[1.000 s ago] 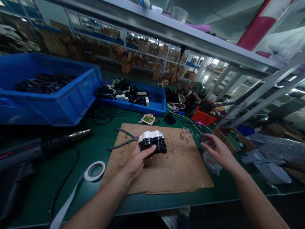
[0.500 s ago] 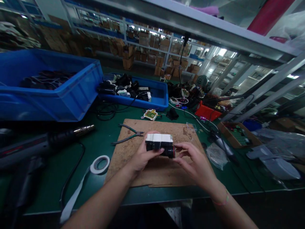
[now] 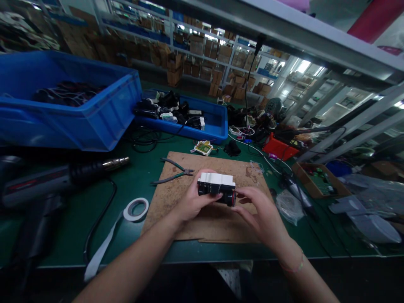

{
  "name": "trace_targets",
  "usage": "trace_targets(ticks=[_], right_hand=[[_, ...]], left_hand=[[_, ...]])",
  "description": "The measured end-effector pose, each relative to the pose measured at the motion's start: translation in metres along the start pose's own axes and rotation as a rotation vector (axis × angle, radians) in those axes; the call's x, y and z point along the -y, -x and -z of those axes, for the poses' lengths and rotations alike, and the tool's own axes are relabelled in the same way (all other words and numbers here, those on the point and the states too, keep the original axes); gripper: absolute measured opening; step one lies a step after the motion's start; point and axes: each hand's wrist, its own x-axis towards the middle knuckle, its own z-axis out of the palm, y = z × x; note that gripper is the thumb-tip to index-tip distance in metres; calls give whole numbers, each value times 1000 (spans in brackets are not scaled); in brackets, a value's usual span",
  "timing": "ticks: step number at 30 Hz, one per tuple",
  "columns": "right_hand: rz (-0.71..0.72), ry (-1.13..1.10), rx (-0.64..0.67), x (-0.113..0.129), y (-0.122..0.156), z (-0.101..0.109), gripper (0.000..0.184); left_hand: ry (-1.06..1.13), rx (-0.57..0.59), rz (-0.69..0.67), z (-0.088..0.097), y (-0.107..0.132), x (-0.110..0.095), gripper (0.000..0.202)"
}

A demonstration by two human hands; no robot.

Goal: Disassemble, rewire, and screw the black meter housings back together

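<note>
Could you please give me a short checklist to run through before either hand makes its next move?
1. Firm hold: ok; the left hand grips the black-and-white part above the cardboard.
2. Second contact: cannot tell; the right hand is at the part's red-edged end, but touch is unclear.
3. Pliers set down: ok; the pliers lie partly on the cardboard, handles spread.
4. Tape tidy: not ok; a loose strip trails from the tape roll.
5. Heat gun off: cannot tell; the heat gun shows no readable switch.
</note>
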Motion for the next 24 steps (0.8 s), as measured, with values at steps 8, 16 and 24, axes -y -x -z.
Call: trace_targets(ticks=[8,16,24], right_hand=[[-50,-102,-35,0,1,-4,37],[97,33,-26,-10,5,-5,42],[12,44,9,-6,3,-5,37]], left_hand=[[-19,21,-13,3,0,0,55],[41,-16,61,2,-2,3,50],[-56,19,-13,1,-1,0,48]])
